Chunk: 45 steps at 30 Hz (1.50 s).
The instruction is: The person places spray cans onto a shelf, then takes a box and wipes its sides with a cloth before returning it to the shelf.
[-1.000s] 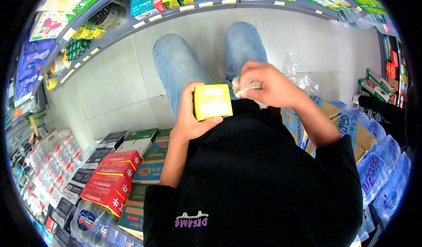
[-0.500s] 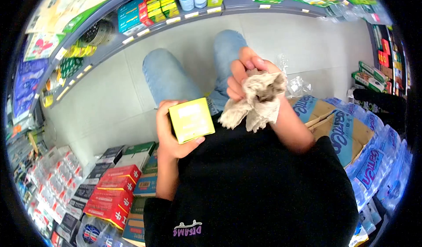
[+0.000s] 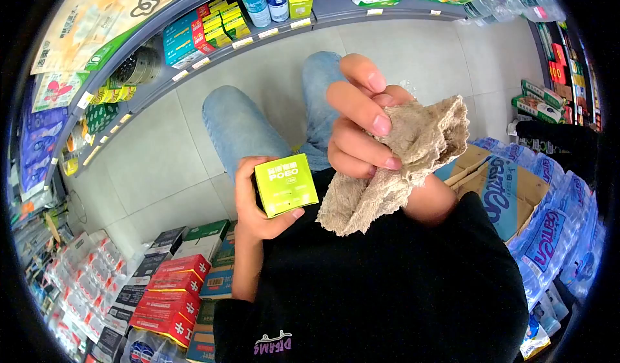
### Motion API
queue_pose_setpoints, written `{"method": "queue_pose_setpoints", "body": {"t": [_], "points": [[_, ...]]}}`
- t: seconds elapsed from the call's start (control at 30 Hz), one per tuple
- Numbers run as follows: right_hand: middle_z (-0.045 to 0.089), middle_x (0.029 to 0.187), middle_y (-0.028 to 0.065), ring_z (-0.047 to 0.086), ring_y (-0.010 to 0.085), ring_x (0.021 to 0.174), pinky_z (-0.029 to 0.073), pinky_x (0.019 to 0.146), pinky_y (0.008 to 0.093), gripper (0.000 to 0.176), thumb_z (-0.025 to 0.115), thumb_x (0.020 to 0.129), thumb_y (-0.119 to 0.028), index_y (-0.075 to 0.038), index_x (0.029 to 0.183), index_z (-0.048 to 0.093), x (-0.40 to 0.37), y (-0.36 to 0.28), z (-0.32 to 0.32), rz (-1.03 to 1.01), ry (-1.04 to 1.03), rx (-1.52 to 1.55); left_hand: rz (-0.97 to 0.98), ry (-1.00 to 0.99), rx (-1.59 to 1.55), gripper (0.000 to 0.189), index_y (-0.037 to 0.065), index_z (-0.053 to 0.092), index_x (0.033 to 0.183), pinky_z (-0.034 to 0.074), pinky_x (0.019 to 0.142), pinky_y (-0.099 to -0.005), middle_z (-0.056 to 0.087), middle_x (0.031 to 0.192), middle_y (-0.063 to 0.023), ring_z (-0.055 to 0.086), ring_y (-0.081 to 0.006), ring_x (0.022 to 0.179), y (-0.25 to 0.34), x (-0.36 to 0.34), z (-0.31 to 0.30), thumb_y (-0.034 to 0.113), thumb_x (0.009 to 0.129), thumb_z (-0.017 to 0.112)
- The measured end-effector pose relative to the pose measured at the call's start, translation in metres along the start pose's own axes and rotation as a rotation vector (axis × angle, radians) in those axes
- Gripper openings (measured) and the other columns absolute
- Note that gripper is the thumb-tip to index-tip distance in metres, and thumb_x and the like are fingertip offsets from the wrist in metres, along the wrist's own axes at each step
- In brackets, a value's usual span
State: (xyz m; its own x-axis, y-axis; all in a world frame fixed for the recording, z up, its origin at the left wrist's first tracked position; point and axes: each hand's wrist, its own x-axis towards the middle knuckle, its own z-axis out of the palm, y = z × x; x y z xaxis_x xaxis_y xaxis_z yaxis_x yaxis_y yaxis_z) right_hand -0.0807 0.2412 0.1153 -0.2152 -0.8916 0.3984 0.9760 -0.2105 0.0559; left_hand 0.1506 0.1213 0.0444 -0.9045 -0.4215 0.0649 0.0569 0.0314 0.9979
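Note:
A yellow-green box (image 3: 286, 185) with white lettering is held in my left hand (image 3: 254, 201), its fingers wrapped round the left side and bottom edge. To its right, my right hand (image 3: 365, 121) is raised nearer to the camera and grips a crumpled beige cloth (image 3: 407, 163). The cloth hangs down from the fingers and spreads out to the right. Box and cloth are apart, though close to each other.
A curved shelf (image 3: 226, 52) with boxes and two spray cans (image 3: 255, 5) runs along the top. Red boxes (image 3: 169, 305) are stacked lower left. An open carton (image 3: 510, 192) and blue-wrapped bottle packs (image 3: 549, 240) stand at right. Grey tiled floor (image 3: 155, 163) lies between.
My right hand has come up closer to the camera with the cloth, which now spreads further right. The box in my left hand has shifted slightly, and its lettering reads more sharply.

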Motion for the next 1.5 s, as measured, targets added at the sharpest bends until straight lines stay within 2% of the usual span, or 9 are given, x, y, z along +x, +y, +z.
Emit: {"method": "queue_pose_setpoints", "body": {"t": [0.53, 0.73, 0.87, 0.9, 1.07, 1.2, 1.3, 1.37, 1.5], "points": [[0.059, 0.099, 0.0075, 0.061, 0.0228, 0.062, 0.043, 0.062, 0.0375, 0.008, 0.044, 0.107, -0.014, -0.015, 0.114, 0.046, -0.002, -0.004, -0.001, -0.011, 0.001, -0.006, -0.041, -0.011, -0.018, 0.092, -0.002, 0.038, 0.141, 0.047, 0.100, -0.0416, 0.054, 0.126, -0.0185, 0.059, -0.0284, 0.114, 0.001, 0.006, -0.001, 0.017, 0.068, 0.091], [0.056, 0.095, 0.0140, 0.065, 0.0378, 0.068, 0.058, 0.058, 0.0485, 0.022, 0.059, 0.098, -0.025, -0.011, 0.113, 0.052, -0.027, 0.008, -0.034, -0.082, 0.122, 0.086, -0.146, 0.095, -0.037, 0.100, -0.001, 0.036, 0.147, 0.048, 0.102, -0.0444, 0.053, 0.131, -0.0175, 0.058, -0.0286, 0.117, -0.002, -0.006, 0.002, 0.024, 0.069, 0.092], [0.055, 0.090, 0.0111, 0.058, 0.0273, 0.061, 0.052, 0.055, 0.0404, 0.018, 0.055, 0.098, -0.024, -0.010, 0.108, 0.051, -0.045, 0.005, -0.026, -0.167, 0.281, -0.029, -0.156, 0.075, -0.050, 0.111, -0.002, 0.029, 0.155, 0.042, 0.111, -0.0455, 0.046, 0.143, -0.0180, 0.051, -0.0317, 0.128, -0.041, -0.015, -0.017, 0.038, 0.070, 0.088], [0.054, 0.082, 0.0084, 0.051, 0.0217, 0.055, 0.042, 0.050, 0.0349, 0.009, 0.051, 0.102, -0.019, -0.011, 0.098, 0.051, -0.038, 0.001, 0.006, -0.190, 0.392, -0.043, -0.139, 0.059, -0.017, 0.112, -0.003, 0.028, 0.157, 0.041, 0.112, -0.0464, 0.044, 0.146, -0.0181, 0.050, -0.0326, 0.130, -0.046, -0.009, -0.023, 0.043, 0.072, 0.086], [0.055, 0.087, 0.0103, 0.052, 0.0228, 0.058, 0.043, 0.054, 0.0371, 0.014, 0.050, 0.102, -0.024, -0.010, 0.101, 0.051, -0.059, -0.005, -0.014, -0.248, 0.270, -0.087, -0.187, -0.016, -0.030, 0.099, 0.002, 0.029, 0.153, 0.046, 0.101, -0.0469, 0.050, 0.138, -0.0181, 0.054, -0.0295, 0.119, -0.067, -0.007, -0.036, 0.026, 0.079, 0.090], [0.053, 0.083, 0.0115, 0.054, 0.0247, 0.062, 0.044, 0.057, 0.0380, 0.015, 0.051, 0.100, -0.025, -0.010, 0.099, 0.051, -0.071, -0.009, -0.020, -0.235, 0.243, -0.033, -0.172, -0.078, 0.020, 0.107, 0.003, 0.027, 0.155, 0.045, 0.105, -0.0465, 0.047, 0.142, -0.0160, 0.051, -0.0293, 0.125, -0.077, 0.002, -0.043, 0.023, 0.075, 0.094], [0.055, 0.086, 0.0145, 0.057, 0.0294, 0.067, 0.047, 0.059, 0.0411, 0.020, 0.053, 0.097, -0.029, -0.009, 0.099, 0.053, -0.072, -0.005, -0.029, -0.220, 0.263, -0.066, -0.229, 0.015, 0.026, 0.113, 0.007, 0.025, 0.160, 0.048, 0.105, -0.0491, 0.048, 0.147, -0.0182, 0.052, -0.0330, 0.129, -0.072, 0.008, -0.036, 0.017, 0.073, 0.096], [0.059, 0.091, 0.0178, 0.060, 0.0338, 0.071, 0.050, 0.063, 0.0451, 0.027, 0.055, 0.094, -0.033, -0.008, 0.103, 0.058, -0.072, -0.003, -0.039, -0.190, 0.299, -0.159, -0.073, 0.140, 0.073, 0.113, -0.002, 0.030, 0.156, 0.037, 0.116, -0.0478, 0.045, 0.148, -0.0171, 0.047, -0.0332, 0.134, -0.025, 0.032, -0.015, 0.041, 0.070, 0.088], [0.061, 0.098, 0.0216, 0.062, 0.0354, 0.080, 0.052, 0.069, 0.0482, 0.031, 0.063, 0.093, -0.038, -0.009, 0.107, 0.060, -0.061, -0.002, -0.064, -0.084, 0.121, -0.081, 0.076, 0.367, 0.041, 0.102, 0.001, 0.035, 0.151, 0.047, 0.105, -0.0419, 0.051, 0.134, -0.0135, 0.056, -0.0264, 0.120, 0.017, 0.060, -0.008, 0.017, 0.069, 0.094]]}}
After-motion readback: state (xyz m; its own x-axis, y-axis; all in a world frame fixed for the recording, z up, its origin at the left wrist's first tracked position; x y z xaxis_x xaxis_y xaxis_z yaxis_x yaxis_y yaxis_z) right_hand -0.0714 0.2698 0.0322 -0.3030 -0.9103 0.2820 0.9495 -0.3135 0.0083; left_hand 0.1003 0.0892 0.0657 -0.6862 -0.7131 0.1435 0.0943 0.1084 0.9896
